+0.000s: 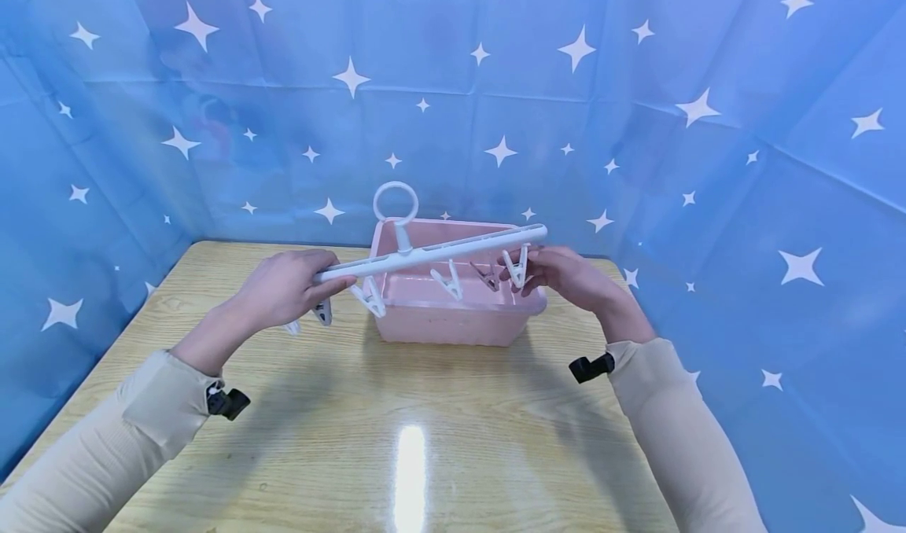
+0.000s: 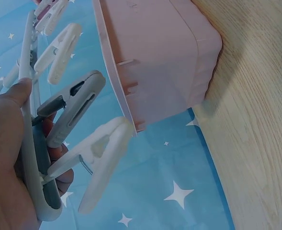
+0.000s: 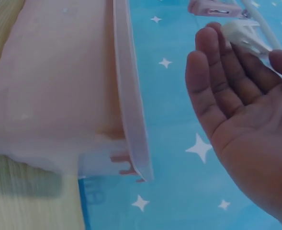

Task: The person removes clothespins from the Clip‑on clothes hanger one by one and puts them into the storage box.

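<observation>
A white clip hanger (image 1: 432, 255) with a ring hook (image 1: 395, 201) is held up over the front of a pink plastic basin (image 1: 446, 325), its right end tilted higher. My left hand (image 1: 286, 288) grips the hanger's bar near its left end, thumb on the near side. By that hand hang a grey clip (image 2: 76, 108) and a white clip (image 2: 95, 160). Toward the right, a pink clip (image 1: 485, 276) dangles over the basin. My right hand (image 1: 566, 277) is at the white clip (image 3: 245, 37) on the right end, fingers nearly straight behind it and thumb beside it.
The basin stands at the back of a wood-grain table (image 1: 354, 431). Close behind and along both sides hangs a blue curtain (image 1: 439, 124) with white stars. Each wrist wears a small black camera, the left camera (image 1: 228, 402) and the right camera (image 1: 591, 367).
</observation>
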Available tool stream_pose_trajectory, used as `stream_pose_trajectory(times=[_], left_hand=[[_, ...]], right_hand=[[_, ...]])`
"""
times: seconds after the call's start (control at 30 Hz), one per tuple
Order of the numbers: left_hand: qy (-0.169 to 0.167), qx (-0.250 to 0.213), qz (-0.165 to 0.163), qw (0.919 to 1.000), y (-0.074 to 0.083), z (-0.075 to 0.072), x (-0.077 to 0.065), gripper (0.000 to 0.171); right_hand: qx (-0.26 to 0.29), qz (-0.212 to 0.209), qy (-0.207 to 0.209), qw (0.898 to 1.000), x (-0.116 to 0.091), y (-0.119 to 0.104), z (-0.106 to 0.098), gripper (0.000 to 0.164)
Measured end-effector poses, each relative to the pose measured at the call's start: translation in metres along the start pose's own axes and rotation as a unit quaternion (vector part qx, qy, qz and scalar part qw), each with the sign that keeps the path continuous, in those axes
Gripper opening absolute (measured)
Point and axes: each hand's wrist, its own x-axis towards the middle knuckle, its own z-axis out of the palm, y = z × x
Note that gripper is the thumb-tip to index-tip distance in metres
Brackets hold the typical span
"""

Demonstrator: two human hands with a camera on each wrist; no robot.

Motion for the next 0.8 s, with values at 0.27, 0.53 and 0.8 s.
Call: stream_pose_trajectory(times=[0.27,0.53,0.8], left_hand=[[0.004,-0.006,-0.008,0.9999,-0.0008,-0.0009,-0.0008,0.042],[0.003,-0.014,-0.008,0.9999,-0.0021,-0.0014,-0.0005,0.041],[0.001,-0.029,-0.008,0.9996,-0.0025,-0.0015,-0.0012,0.040]], right_hand=[[0.105,-0.022,-0.061,0.992,0.0060,0.0023,0.0025,0.045],[0.138,-0.046,-0.086,0.986,0.0068,0.0022,0.0019,0.048],[0.163,-0.057,-0.070,0.982,0.0077,0.0051,0.0020,0.040]])
